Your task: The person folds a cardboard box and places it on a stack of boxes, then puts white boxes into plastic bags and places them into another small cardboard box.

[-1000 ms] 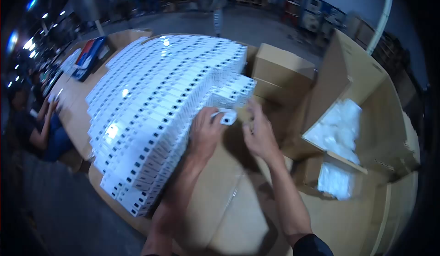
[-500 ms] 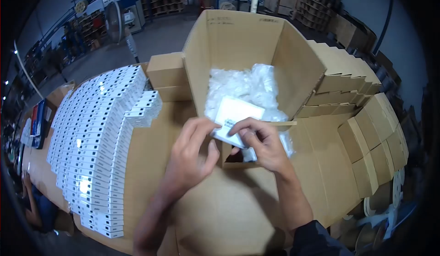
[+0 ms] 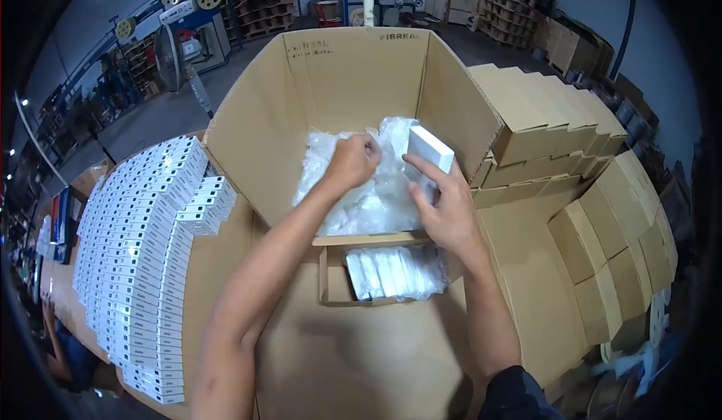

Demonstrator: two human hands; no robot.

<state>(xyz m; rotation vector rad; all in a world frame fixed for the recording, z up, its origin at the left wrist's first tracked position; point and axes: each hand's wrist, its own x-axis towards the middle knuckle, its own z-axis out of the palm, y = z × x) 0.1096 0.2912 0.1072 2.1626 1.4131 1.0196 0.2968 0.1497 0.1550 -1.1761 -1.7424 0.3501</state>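
Observation:
My right hand [image 3: 453, 208] grips a flat white box [image 3: 431, 151], tilted up at the right side of a large open carton [image 3: 353, 81]. Over the heap of clear plastic bags [image 3: 350, 206] inside that carton is my left hand [image 3: 352, 163], its fingers curled together; what they pinch, if anything, is hidden. Just in front stands a small open cardboard box [image 3: 325, 277], with several plastic-wrapped white boxes [image 3: 398, 272] in a row filling most of it. Its left end shows a gap.
Tall stacks of white boxes [image 3: 143, 247] cover the left of the cardboard-topped table [image 3: 346, 367]. Folded brown cartons [image 3: 549, 119] are piled at the right, with more small cartons [image 3: 617, 232] beside them. A fan [image 3: 171, 57] stands behind; another person's arm [image 3: 51, 330] shows far left.
Both hands were together at the white box over the small carton. Now my right hand has carried it up and right, while my left has let go and reached into the large carton. The view has shifted.

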